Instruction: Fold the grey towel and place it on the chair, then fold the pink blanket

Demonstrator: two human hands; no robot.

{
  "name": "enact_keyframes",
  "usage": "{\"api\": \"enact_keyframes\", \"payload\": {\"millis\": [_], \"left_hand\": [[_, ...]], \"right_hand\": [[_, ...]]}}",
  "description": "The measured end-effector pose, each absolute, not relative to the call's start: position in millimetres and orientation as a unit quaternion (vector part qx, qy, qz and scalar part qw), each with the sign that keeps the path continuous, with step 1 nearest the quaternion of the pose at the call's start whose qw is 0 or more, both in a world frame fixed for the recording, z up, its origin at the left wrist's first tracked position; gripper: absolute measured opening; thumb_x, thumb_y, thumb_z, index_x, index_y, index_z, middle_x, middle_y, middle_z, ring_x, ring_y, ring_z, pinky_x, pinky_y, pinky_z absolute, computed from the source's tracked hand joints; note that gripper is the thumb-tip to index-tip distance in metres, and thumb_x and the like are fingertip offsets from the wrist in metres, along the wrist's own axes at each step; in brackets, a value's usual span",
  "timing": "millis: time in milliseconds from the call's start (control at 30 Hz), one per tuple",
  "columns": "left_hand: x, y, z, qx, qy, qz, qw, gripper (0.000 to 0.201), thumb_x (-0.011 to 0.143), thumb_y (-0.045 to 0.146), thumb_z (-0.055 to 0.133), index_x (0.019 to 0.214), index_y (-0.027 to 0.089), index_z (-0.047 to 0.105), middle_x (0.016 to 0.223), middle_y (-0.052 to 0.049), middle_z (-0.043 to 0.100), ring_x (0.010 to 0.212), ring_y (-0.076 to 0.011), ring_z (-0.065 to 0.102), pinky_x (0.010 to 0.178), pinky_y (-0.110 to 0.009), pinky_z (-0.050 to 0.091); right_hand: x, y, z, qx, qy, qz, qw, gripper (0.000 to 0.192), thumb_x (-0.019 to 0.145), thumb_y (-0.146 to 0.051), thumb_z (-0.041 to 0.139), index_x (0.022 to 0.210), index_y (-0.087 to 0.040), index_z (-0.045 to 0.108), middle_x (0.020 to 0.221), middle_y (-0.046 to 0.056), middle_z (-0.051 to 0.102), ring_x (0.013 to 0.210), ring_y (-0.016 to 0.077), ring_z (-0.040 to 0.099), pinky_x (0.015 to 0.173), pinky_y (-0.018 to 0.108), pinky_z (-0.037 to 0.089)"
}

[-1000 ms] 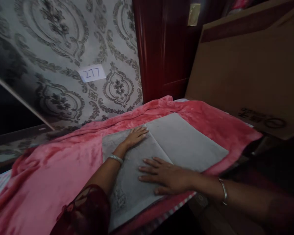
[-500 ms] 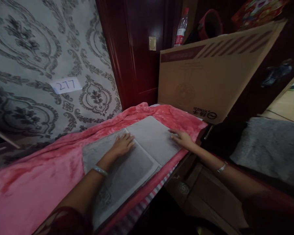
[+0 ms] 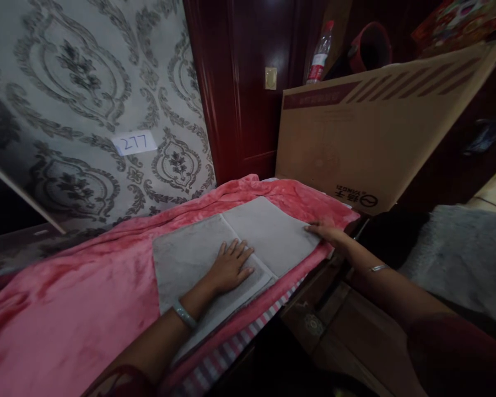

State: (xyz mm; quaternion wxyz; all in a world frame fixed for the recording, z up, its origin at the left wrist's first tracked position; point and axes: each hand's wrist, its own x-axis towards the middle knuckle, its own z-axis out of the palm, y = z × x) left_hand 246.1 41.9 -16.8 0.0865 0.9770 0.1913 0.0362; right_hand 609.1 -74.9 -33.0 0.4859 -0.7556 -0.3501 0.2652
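Hands flat, L [image 3: 230, 266] & R [image 3: 328, 232] pressing grey towel [image 3: 190, 256].

Dim, murky room; dark corners, warped, soft edges.

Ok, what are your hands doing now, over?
Left hand flat on grey cloth. Right hand at its far corner. Cardboard box close behind.

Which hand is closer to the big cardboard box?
The right hand. It rests at the far edge of the grey cloth, just below the cardboard box. The left hand lies flat on the middle of the cloth, farther from the box.
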Motion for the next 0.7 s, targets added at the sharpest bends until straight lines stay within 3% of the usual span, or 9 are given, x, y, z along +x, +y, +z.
{"api": "enact_keyframes", "payload": {"millis": [167, 300, 367, 433, 533, 600, 700], "left_hand": [[242.9, 38.4, -15.4, 0.978, 0.171, 0.042, 0.115, 0.058, 0.097, 0.053, 0.041, 0.152, 0.035, 0.037, 0.162, -0.006, 0.031, 0.152, -0.0346, 0.018, 0.119, -0.067, 0.006], [241.3, 38.0, -16.1, 0.975, 0.166, 0.045, 0.142, 0.061, 0.095, 0.053, 0.045, 0.152, 0.032, 0.038, 0.163, -0.008, 0.029, 0.152, -0.0338, 0.016, 0.119, -0.066, 0.002], [242.0, 41.3, -15.7, 0.963, 0.171, 0.058, 0.201, 0.064, 0.091, 0.054, 0.053, 0.149, 0.030, 0.042, 0.163, -0.008, 0.028, 0.152, -0.0326, 0.016, 0.120, -0.064, -0.001], [243.5, 48.3, -13.7, 0.906, 0.206, 0.119, 0.351, 0.061, 0.084, 0.051, 0.063, 0.139, 0.027, 0.054, 0.160, -0.008, 0.035, 0.152, -0.0304, 0.020, 0.122, -0.057, -0.002], [243.8, 66.5, -7.4, 0.743, 0.275, 0.229, 0.565, 0.047, 0.084, 0.046, 0.064, 0.125, 0.022, 0.064, 0.152, -0.010, 0.048, 0.147, -0.0274, 0.033, 0.125, -0.047, 0.012], [240.3, 81.8, -2.3, 0.673, 0.306, 0.258, 0.622, 0.047, 0.090, 0.046, 0.054, 0.128, 0.019, 0.059, 0.147, -0.014, 0.052, 0.137, -0.0273, 0.048, 0.119, -0.048, 0.030], [228.7, 104.1, 4.3, 0.596, 0.342, 0.276, 0.672, 0.049, 0.095, 0.047, 0.040, 0.132, 0.015, 0.050, 0.133, -0.019, 0.061, 0.112, -0.0262, 0.067, 0.103, -0.049, 0.049]], "right_hand": [[594.4, -88.4, -36.5, -0.685, -0.307, 0.339, 0.567, 0.011, 0.072, -0.030, 0.067, 0.071, -0.020, 0.061, 0.070, 0.008, 0.069, 0.072, 0.0214, 0.068, 0.073, 0.035, 0.060], [580.3, -92.8, -39.0, -0.645, -0.289, 0.365, 0.606, 0.008, 0.070, -0.028, 0.063, 0.075, -0.021, 0.062, 0.076, 0.009, 0.071, 0.076, 0.0228, 0.070, 0.078, 0.036, 0.060], [572.9, -90.8, -37.4, -0.633, -0.272, 0.360, 0.629, 0.012, 0.067, -0.028, 0.063, 0.078, -0.022, 0.064, 0.076, 0.010, 0.072, 0.076, 0.0245, 0.070, 0.075, 0.037, 0.061], [564.0, -86.1, -30.3, -0.627, -0.263, 0.346, 0.646, 0.019, 0.065, -0.027, 0.064, 0.083, -0.021, 0.066, 0.077, 0.009, 0.072, 0.075, 0.0255, 0.069, 0.070, 0.037, 0.060], [541.0, -76.6, -5.7, -0.635, -0.315, 0.282, 0.647, 0.042, 0.066, -0.029, 0.064, 0.107, -0.018, 0.068, 0.083, 0.007, 0.071, 0.074, 0.0234, 0.067, 0.066, 0.034, 0.057], [513.8, -70.9, 15.4, -0.644, -0.402, 0.212, 0.615, 0.055, 0.070, -0.032, 0.062, 0.123, -0.017, 0.063, 0.090, 0.006, 0.071, 0.076, 0.0219, 0.065, 0.068, 0.034, 0.056], [455.0, -68.0, 35.9, -0.628, -0.560, 0.128, 0.524, 0.055, 0.079, -0.030, 0.055, 0.132, -0.018, 0.060, 0.105, 0.008, 0.071, 0.088, 0.0239, 0.065, 0.080, 0.037, 0.055]]}}
